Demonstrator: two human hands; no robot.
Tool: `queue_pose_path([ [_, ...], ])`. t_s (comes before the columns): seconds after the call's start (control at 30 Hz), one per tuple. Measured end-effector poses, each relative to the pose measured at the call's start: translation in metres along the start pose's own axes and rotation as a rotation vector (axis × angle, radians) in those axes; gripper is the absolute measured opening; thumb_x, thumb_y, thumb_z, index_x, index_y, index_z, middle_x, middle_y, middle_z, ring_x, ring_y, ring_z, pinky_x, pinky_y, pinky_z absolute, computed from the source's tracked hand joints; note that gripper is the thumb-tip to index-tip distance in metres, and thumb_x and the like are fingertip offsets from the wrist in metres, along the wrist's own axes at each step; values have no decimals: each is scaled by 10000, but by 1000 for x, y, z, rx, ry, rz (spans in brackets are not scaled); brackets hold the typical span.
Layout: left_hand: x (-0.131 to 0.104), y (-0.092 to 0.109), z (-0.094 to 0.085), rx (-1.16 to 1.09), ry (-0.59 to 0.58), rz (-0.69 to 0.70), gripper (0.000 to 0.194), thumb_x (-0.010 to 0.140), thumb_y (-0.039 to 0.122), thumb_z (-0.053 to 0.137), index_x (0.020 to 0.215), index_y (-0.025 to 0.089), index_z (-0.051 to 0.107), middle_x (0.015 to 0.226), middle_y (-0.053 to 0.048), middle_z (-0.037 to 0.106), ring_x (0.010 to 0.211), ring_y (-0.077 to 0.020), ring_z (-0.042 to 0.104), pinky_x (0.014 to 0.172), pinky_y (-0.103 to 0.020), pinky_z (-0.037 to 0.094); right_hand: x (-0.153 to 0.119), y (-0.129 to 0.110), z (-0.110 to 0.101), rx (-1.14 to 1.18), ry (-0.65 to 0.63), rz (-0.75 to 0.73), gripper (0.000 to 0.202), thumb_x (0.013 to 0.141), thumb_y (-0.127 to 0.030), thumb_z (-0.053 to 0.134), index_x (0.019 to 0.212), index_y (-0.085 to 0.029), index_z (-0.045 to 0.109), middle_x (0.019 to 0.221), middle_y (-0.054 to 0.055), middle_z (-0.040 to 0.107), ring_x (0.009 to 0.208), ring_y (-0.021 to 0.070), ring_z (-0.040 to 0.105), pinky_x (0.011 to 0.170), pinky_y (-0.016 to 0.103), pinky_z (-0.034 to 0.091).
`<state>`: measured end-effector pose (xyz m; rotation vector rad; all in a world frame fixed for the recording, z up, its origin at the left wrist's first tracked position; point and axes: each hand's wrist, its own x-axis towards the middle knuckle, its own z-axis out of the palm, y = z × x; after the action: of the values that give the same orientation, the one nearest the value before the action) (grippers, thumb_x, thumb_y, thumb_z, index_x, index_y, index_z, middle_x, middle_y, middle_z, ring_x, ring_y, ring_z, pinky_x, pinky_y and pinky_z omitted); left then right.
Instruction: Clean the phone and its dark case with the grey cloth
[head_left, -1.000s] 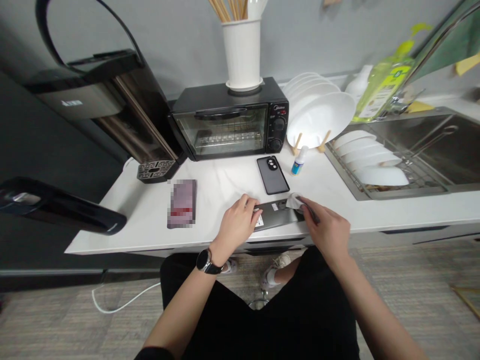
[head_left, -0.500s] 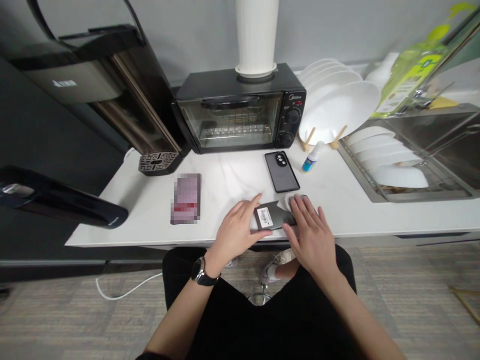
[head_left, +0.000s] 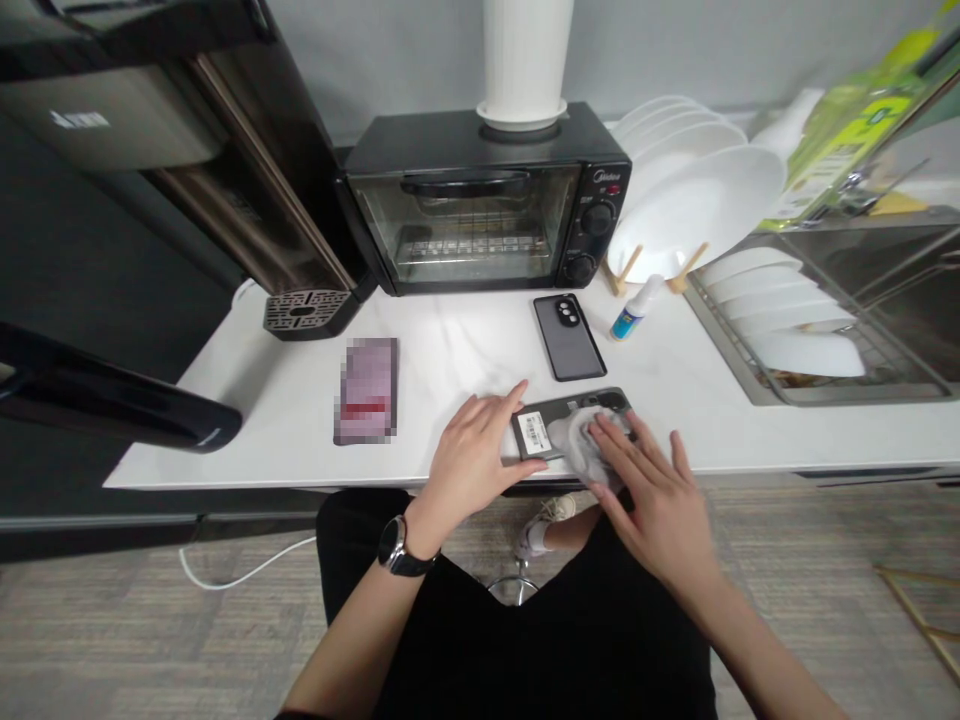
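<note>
A dark grey phone (head_left: 556, 412) lies back side up at the counter's front edge, with a white barcode sticker on its left part. My left hand (head_left: 469, 450) grips its left end between thumb and fingers. Under the fingers of my right hand (head_left: 656, 500) a crumpled whitish wipe (head_left: 581, 445) is pressed on the phone's back, near the camera end. It covers part of the phone. Just behind lies a black phone case (head_left: 570, 338) with a see-through grey back. To the case's right stands a small spray bottle (head_left: 634, 310) with a blue label.
A second phone (head_left: 367, 390), its screen pixelated, lies to the left. Behind are a water dispenser (head_left: 307, 312), a toaster oven (head_left: 469, 230) bearing a white pot (head_left: 525, 60), and racked plates (head_left: 697, 210). More dishes (head_left: 802, 350) sit in the sink at right.
My right hand has slid the wipe towards me and slightly right, baring more of the phone's camera end. The left hand keeps its hold. The whole view has shifted a little.
</note>
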<state>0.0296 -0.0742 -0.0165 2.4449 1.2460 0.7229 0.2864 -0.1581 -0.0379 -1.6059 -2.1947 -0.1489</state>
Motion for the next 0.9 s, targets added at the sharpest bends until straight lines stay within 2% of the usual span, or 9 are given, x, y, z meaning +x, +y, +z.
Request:
queue_pose_path([
  [0.1,1,0,-1,21,-13,4,996,848,489,858,1645,262,305,1330,-89,706,1225,-295,657,1161,-539,481,2,19,1,-47,45,108,612,1078,-421,481,1653,-252,360,1651,67,491,1598,338,337,1288,642,236],
  [0.2,2,1,-1,30,-18,13,952,865,499,839,1639,266,335,1335,-94,707,1225,-293,668,1195,-558,454,14,19,8,-40,69,162,599,1084,-438,460,1639,-222,391,1647,87,495,1598,340,336,1284,636,254],
  [0.33,1,3,-2,14,-27,-7,931,883,500,822,1645,290,329,1380,-84,699,1271,-278,666,1241,-553,409,37,-13,19,29,87,158,595,1084,-494,446,1591,-183,468,1623,105,525,1582,347,370,1287,644,244],
  [0.43,0,3,-1,13,-30,-15,848,927,393,784,1641,301,335,1437,-78,672,1294,-266,657,1258,-533,392,50,-49,25,119,34,86,608,1080,-518,439,1571,-164,498,1615,111,531,1580,351,372,1294,650,231],
  [0.53,-1,0,-1,20,-34,0,851,920,292,768,1645,287,322,1455,-88,656,1292,-273,650,1253,-521,403,53,-75,24,205,-12,10,624,1071,-532,455,1566,-156,511,1626,116,513,1582,347,370,1306,634,227],
  [0.6,-2,-1,0,29,-34,-4,917,890,261,787,1658,274,286,1439,-88,663,1289,-283,646,1249,-526,406,46,-80,20,231,-32,-19,590,1073,-507,464,1566,-187,519,1618,96,525,1586,342,364,1303,635,235],
  [0.7,-1,0,-1,36,-37,-25,1000,853,248,830,1667,274,249,1410,-69,682,1282,-282,645,1258,-525,391,28,-66,9,205,-58,-38,556,1077,-466,469,1585,-242,495,1604,55,548,1595,340,345,1285,647,263],
  [0.8,0,3,-2,30,-35,-29,999,857,353,857,1662,285,269,1391,-70,689,1275,-283,647,1246,-525,401,9,-36,1,124,-52,3,571,1079,-448,470,1621,-274,435,1614,39,537,1603,343,325,1278,655,265],
  [0.9,0,4,-3,24,-31,-31,966,870,446,844,1655,299,301,1393,-76,685,1277,-281,648,1240,-530,403,1,-6,-1,40,13,95,572,1089,-418,438,1644,-286,389,1625,33,525,1605,344,319,1280,673,241],
])
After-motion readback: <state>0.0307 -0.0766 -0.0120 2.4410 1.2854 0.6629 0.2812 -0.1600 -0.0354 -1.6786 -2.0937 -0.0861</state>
